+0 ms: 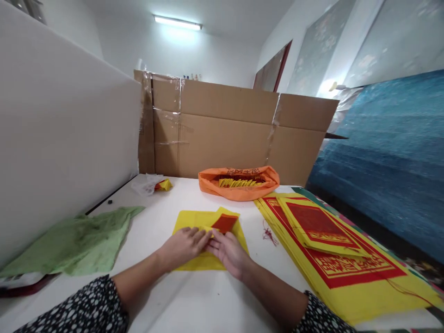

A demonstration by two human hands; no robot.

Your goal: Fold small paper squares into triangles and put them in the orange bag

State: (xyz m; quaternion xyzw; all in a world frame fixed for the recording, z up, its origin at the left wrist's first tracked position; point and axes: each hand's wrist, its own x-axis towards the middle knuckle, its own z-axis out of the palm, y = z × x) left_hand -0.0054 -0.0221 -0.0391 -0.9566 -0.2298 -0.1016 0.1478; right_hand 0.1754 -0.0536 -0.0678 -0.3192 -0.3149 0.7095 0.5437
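In the middle of the white table, a yellow sheet with a red printed panel (225,223) is partly folded and pinched between my hands. My left hand (183,249) has its fingers closed on the left side of the fold. Thumb and fingers of my right hand (231,254) grip the near right side, with fingertips meeting those of the left. Beneath both hands a plain yellow sheet (187,219) lies flat. Fingers cover much of the fold, and I cannot tell whether the sheets are paper or cloth.
An orange bag (239,193) full of folded yellow pieces stands at the back, before a cardboard wall (225,125). Stacked yellow-red sheets (367,273) lie right, beside red threads (269,235). Left are a green cloth (79,243) and a plastic bag (147,185) with a yellow-red piece.
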